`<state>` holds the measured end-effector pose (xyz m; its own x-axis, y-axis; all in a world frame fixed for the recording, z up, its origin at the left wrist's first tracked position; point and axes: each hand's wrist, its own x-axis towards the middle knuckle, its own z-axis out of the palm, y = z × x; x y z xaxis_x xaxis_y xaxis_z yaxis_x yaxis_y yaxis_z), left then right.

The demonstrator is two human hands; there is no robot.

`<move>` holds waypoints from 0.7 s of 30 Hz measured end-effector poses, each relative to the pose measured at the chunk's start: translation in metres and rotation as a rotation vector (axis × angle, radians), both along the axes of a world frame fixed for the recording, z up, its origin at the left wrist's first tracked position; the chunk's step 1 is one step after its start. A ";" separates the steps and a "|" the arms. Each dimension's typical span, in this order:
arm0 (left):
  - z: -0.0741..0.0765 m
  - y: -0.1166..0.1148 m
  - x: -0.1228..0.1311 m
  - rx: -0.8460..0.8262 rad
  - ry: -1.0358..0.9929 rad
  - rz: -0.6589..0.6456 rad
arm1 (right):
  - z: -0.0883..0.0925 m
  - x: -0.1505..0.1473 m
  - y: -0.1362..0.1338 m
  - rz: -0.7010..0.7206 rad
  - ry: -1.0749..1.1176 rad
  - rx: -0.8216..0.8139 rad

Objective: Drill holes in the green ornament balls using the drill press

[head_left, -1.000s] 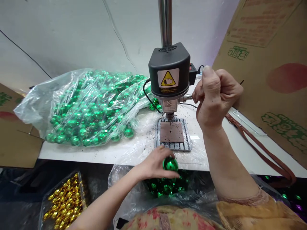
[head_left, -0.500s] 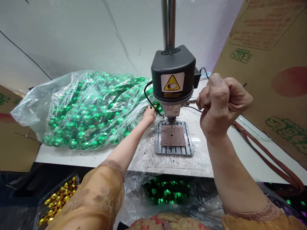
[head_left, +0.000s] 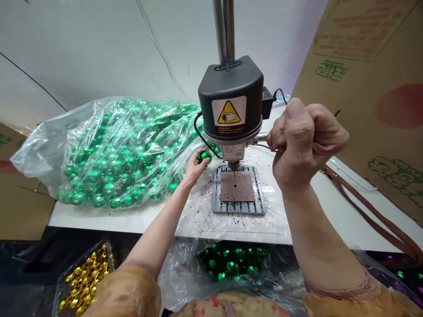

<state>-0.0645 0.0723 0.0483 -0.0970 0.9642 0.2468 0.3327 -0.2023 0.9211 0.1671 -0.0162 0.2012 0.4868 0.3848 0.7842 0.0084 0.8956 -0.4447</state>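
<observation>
A small bench drill (head_left: pixel 230 110) with a black head stands on the white table (head_left: pixel 158 215); its bit hangs over a brown pad (head_left: pixel 235 186) on a slotted base. My right hand (head_left: pixel 304 141) is a fist closed on the drill's side lever. My left hand (head_left: pixel 195 167) reaches to the mouth of a big clear bag of green balls (head_left: pixel 109 154) and pinches one shiny green ball (head_left: pixel 205 156), just left of the drill base.
A second plastic bag with green balls (head_left: pixel 231 262) lies below the table's front edge. A tray of gold balls (head_left: pixel 84 279) sits at lower left. Cardboard boxes (head_left: pixel 373 88) stand at right and left. A brown strap (head_left: pixel 373 211) lies on the table's right part.
A second ago my left hand held a green ball over the lower bag. It then reached to the big bag and now holds a ball picked from there. My right hand stayed on the lever.
</observation>
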 end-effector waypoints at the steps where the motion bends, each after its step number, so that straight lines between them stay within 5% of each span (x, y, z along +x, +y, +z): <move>1: 0.004 -0.014 -0.001 -0.039 -0.114 -0.030 | 0.000 0.000 0.000 0.008 0.010 -0.010; 5: 0.017 -0.063 0.008 -0.165 -0.416 -0.197 | 0.001 -0.001 -0.002 0.008 0.031 -0.046; 8: 0.015 -0.083 0.023 -0.250 -0.447 -0.292 | 0.000 -0.001 -0.002 -0.016 0.028 -0.041; 21: -0.010 -0.084 0.046 -0.114 0.027 -0.376 | -0.003 0.001 -0.002 -0.044 -0.056 -0.058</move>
